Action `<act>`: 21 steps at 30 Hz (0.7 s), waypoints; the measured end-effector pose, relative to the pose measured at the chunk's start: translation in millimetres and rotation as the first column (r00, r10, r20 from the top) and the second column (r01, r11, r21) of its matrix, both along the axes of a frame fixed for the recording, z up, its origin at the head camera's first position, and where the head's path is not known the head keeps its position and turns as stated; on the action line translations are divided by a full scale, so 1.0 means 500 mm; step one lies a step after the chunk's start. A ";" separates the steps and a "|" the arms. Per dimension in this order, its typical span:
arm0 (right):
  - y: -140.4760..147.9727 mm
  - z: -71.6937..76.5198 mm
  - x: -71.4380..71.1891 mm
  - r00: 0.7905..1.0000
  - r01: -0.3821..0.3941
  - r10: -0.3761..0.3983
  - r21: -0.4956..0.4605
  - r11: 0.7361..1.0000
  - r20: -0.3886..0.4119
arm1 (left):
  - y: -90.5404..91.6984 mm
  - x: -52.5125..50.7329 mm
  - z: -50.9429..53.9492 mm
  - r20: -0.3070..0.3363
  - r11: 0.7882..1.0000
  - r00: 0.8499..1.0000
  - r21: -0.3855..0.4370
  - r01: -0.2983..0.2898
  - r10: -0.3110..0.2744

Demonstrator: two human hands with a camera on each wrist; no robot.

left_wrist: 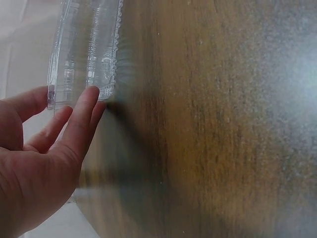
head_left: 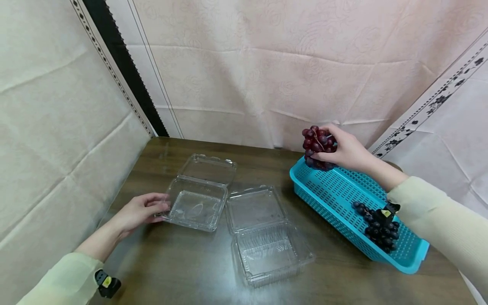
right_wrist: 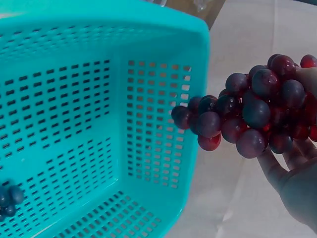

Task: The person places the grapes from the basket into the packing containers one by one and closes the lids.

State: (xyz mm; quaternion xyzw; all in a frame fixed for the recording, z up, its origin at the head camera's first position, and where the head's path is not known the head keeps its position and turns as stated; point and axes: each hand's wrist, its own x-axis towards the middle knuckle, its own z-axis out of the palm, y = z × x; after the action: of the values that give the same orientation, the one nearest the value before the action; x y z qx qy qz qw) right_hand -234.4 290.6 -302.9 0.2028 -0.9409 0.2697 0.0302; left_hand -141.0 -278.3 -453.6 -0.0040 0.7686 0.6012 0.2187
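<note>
Gripping red grapes (head_left: 317, 146) between thumb and fingers of right hand (head_left: 347, 149), above far end of turquoise basket (head_left: 339, 190); pinching leftmost clear container (head_left: 194, 207) with left hand (head_left: 142, 210).

1 left hand (head_left: 146, 209) & 1 right hand (head_left: 348, 148), 2 total. 2 pale sleeves (head_left: 61, 277) (head_left: 438, 220), 2 wrist cams (head_left: 108, 284) (head_left: 391, 208). 2 clear plastic boxes: 1 left box (head_left: 196, 209), 1 right box (head_left: 268, 252). 1 bunch red grapes (head_left: 316, 146), 1 bunch black grapes (head_left: 381, 233); no. per bunch unclear b/c they overlap. 1 blue basket (head_left: 335, 220), 1 table (head_left: 171, 262).
</note>
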 end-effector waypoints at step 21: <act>-0.134 0.051 -0.016 0.989 -0.150 0.151 -0.055 0.987 0.003 | -0.001 0.011 0.004 0.009 1.000 1.000 0.024 -0.006 0.005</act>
State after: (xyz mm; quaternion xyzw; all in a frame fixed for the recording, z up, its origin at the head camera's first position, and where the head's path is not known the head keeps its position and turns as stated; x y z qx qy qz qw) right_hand -242.6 223.6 -277.6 0.2714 -0.9153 0.2975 0.0119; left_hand -135.3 -278.6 -451.8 -0.0061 0.7604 0.6109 0.2203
